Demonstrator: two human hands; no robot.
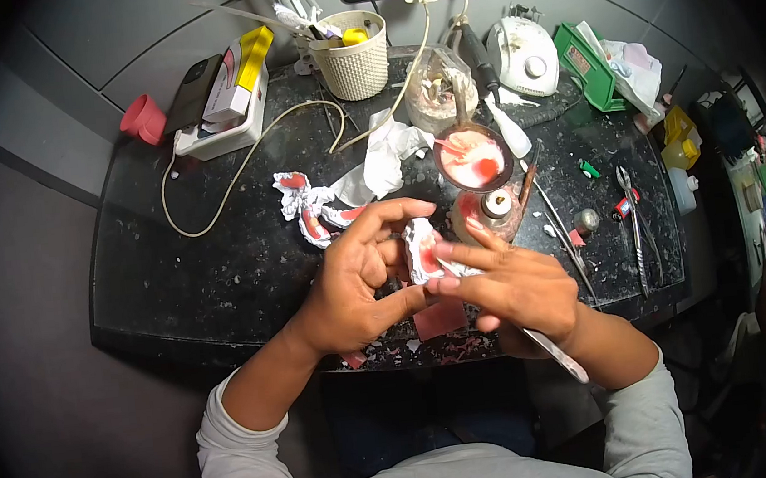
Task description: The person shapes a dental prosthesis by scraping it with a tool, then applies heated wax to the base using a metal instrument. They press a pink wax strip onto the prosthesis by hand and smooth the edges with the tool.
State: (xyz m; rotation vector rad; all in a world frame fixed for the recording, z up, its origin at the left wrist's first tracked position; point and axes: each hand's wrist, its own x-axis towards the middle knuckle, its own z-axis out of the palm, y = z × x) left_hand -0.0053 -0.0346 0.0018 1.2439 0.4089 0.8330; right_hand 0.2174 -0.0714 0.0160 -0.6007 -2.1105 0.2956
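Observation:
My left hand (pixel 350 283) grips a small white plaster dental cast (pixel 418 238) with pink-red wax on it, thumb below and fingers behind. Over the cast's right side, my right hand (pixel 529 290) presses its fingertips near the wax. A metal wax knife (pixel 559 356) is held in that same hand, its end sticking out toward the lower right; its other end is hidden by the fingers. Below the hands lies a pink wax sheet (pixel 441 319). More plaster casts with red wax (pixel 309 211) rest beyond my left hand.
Just past my hands stand a burner bottle (pixel 496 204) and a pan of pink wax (pixel 474 160). Crumpled tissue (pixel 385 161) lies left of them. Metal tools (pixel 635 235) lie at right. A cable (pixel 232 181), woven basket (pixel 354 64) and green box (pixel 588 66) are farther back.

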